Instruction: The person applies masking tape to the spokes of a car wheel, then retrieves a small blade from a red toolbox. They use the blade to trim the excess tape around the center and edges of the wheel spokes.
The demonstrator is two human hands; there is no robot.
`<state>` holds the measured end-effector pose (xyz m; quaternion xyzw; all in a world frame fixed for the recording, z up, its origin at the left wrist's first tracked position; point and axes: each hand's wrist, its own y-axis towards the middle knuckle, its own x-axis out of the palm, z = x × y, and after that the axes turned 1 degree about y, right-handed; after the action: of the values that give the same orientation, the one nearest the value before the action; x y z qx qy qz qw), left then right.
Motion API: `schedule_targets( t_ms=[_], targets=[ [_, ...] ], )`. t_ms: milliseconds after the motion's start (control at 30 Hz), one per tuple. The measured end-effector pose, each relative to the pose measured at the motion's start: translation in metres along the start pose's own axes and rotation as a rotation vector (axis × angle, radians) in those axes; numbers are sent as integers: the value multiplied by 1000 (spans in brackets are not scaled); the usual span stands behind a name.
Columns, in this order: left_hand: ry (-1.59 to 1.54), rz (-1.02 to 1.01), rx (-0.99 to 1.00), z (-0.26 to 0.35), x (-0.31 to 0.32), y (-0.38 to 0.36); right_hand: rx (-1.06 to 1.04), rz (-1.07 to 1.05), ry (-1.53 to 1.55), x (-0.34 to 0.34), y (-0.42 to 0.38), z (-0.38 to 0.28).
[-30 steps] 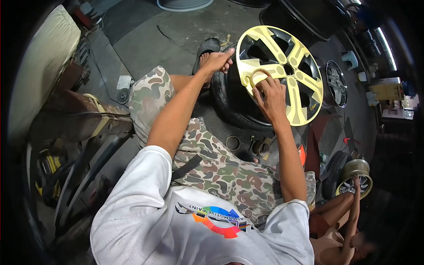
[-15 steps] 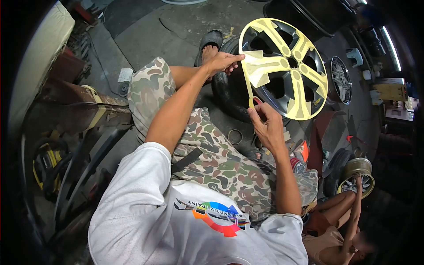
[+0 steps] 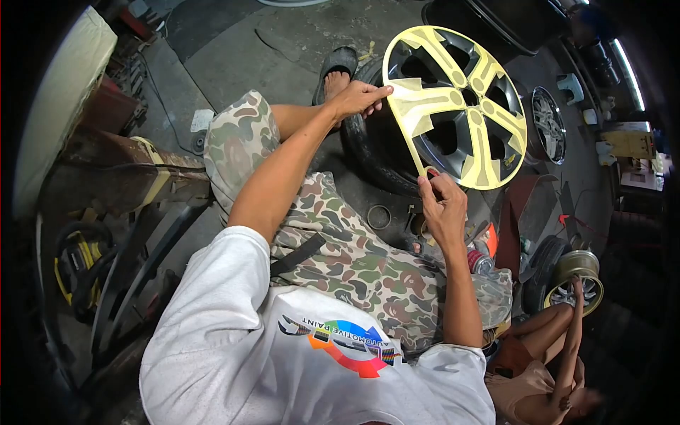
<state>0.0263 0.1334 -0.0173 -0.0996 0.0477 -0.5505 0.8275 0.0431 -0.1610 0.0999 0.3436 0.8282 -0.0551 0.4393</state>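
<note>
A five-spoke wheel rim (image 3: 464,145) leans facing me, its spokes and outer lip covered in yellow masking tape (image 3: 429,103). At the lip's near-left edge, my left hand (image 3: 352,100) is closed, with thumb and forefinger pinching the tape there. A taut strip of tape runs from that spot down along the lip to my right hand (image 3: 445,205). My right hand is closed around the tape roll, which is mostly hidden by the fingers. Behind and below the rim lies a black tire (image 3: 372,152).
Silver wheels (image 3: 549,126) stand at the right. A can (image 3: 479,262) and small items lie by my right leg. A co-worker (image 3: 538,354) sits at lower right, a hand on a gold-lipped wheel (image 3: 577,283). A rusty metal beam (image 3: 127,166) is at left.
My right hand has moved right and slightly down, drawing the tape strip longer and straighter. The roll is now more hidden. My left hand stays at the lip.
</note>
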Motion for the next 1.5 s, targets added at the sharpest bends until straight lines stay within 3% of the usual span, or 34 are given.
schedule_targets(
  t_ms=[67, 267, 533, 633, 1000, 1200, 1500],
  targets=[
    [33, 23, 11, 5, 2, -4, 117, -55, 34, 1, -3, 3],
    [6, 1, 35, -6, 10, -7, 53, -32, 45, 8, -9, 15],
    [-14, -33, 33, -14, 27, -16, 156, 17, -23, -26, -19, 20],
    [-5, -38, 39, -11, 29, -18, 42, -13, -96, -28, -24, 22],
    [46, -58, 39, -9, 45, -32, 63, -11, -221, -44, -25, 53],
    [104, -75, 41, -8, 47, -34, -23, -161, -275, -54, -26, 49],
    [104, -149, 34, -11, 67, -44, 73, -176, -285, -74, -18, 78]
  ],
)
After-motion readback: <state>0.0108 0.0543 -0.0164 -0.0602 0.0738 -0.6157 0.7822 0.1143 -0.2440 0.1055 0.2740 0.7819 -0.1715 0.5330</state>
